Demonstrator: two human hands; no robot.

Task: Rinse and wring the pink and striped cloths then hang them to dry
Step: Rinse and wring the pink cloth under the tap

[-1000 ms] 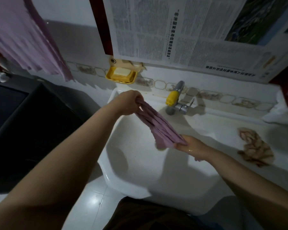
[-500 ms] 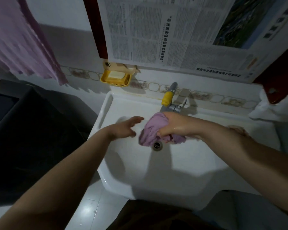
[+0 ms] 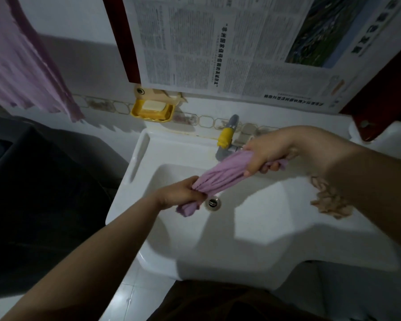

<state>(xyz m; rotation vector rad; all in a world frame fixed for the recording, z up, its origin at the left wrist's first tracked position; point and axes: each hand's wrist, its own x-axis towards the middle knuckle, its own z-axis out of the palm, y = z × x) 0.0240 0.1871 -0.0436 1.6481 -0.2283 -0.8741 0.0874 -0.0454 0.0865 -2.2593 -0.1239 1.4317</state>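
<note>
- The pink cloth (image 3: 220, 178) is bunched into a thick rope and stretched slantwise above the white sink (image 3: 252, 239), over the drain (image 3: 213, 202).
- The left hand (image 3: 180, 193) grips the rope's lower end, fingers curled tight round it; a short tail of cloth sticks out under the fist.
- The right hand (image 3: 267, 151) grips the upper end, fingers wrapped round it and the thumb laid along the cloth; a small tuft pokes out behind the knuckles.
- The right fist covers part of the grey tap (image 3: 227, 141) with its yellow handle, so the spout can barely be made out.
- The striped cloth (image 3: 329, 200) lies crumpled on the sink's right ledge, partly hidden behind the right forearm; its stripes are hard to read in the dim light.
- A second pink cloth (image 3: 26, 66) hangs at the upper left, cut off by the frame edge.
- A newspaper (image 3: 241, 42) is fixed to the wall above, its top out of view, and a yellow soap dish (image 3: 152, 110) sits just below its left corner.
- Half a second earlier the right hand alone held the cloth in a wad above the drain while the left hand reached toward it with spread fingers; now both hands hold it, pulled out long between them.
</note>
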